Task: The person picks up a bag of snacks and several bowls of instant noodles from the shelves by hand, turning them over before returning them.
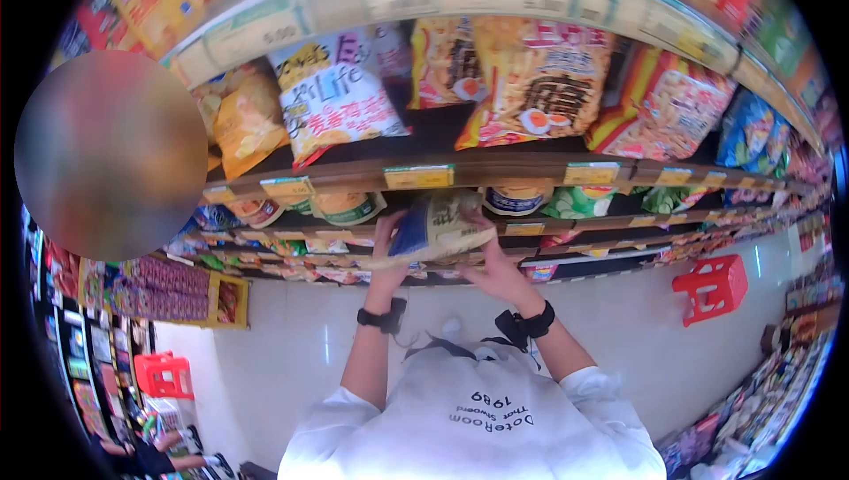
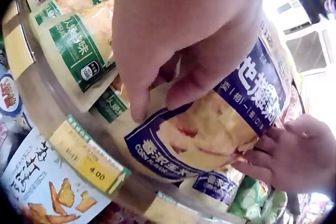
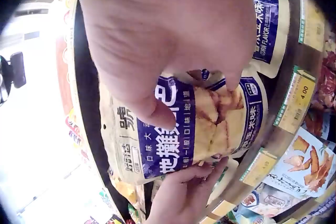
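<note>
A cream and blue snack bag (image 1: 447, 231) marked corn flavor is between both hands, tilted in front of the shelf. My left hand (image 1: 386, 250) grips one side of it; in the left wrist view its thumb and fingers reach down over the bag (image 2: 210, 124). On the other side, my right hand (image 1: 497, 272) holds the bag, its thumb lying across the printed front in the right wrist view. Green-labelled bags (image 2: 79, 45) stand beside my left hand, and another blue-labelled corn flavor bag (image 3: 269, 27) is just beyond my right hand.
Shelves with price tags (image 1: 419, 177) and bagged snacks, such as a white bag (image 1: 340, 95), run across the front. A yellow-edged carton display (image 1: 159, 290) stands left. Red stools (image 1: 712, 287) stand on the pale floor (image 1: 292, 365). Another person's legs show at lower left.
</note>
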The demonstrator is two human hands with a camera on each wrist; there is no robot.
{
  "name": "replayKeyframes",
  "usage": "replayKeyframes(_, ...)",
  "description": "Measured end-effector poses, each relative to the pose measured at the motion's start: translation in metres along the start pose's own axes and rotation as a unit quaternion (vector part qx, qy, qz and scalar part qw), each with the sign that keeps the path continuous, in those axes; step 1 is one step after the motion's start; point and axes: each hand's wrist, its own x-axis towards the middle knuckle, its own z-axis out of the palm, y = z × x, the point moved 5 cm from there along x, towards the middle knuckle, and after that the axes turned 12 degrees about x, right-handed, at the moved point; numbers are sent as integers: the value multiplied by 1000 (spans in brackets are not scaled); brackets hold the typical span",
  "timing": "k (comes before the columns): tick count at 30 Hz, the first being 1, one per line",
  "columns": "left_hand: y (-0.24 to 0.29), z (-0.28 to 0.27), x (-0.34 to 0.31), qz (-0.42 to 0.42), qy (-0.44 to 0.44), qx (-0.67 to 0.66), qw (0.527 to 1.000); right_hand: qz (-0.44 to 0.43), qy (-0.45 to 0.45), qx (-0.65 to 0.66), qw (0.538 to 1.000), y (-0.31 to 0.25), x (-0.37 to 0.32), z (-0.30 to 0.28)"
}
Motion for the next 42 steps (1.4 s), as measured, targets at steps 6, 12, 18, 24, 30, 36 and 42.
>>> replayKeyframes(6,38,8,-30,-78,64,-112,989,-75,44,10,996,-43,-38,-13)
replayKeyframes(12,94,40,-39,-131,9,-142,981,-65,129,-48,988,-78,-119,-72)
replayKeyframes(18,186,152,-47,-49,-91,-139,985,-53,243,-34,968,-90,-214,-159)
replayKeyframes(24,285,323,-86,0,-245,-219,944,103,354,34,929,-105,-356,-261)
replayKeyframes(30,422,484,-160,52,-452,-221,862,54,510,-64,856,-95,-523,-343)
replayKeyframes(36,545,591,-241,194,-583,-234,754,78,665,-62,740,-119,-651,-380)
replayKeyframes(42,602,662,-273,224,-655,-155,704,104,717,-63,686,-76,-706,-432)
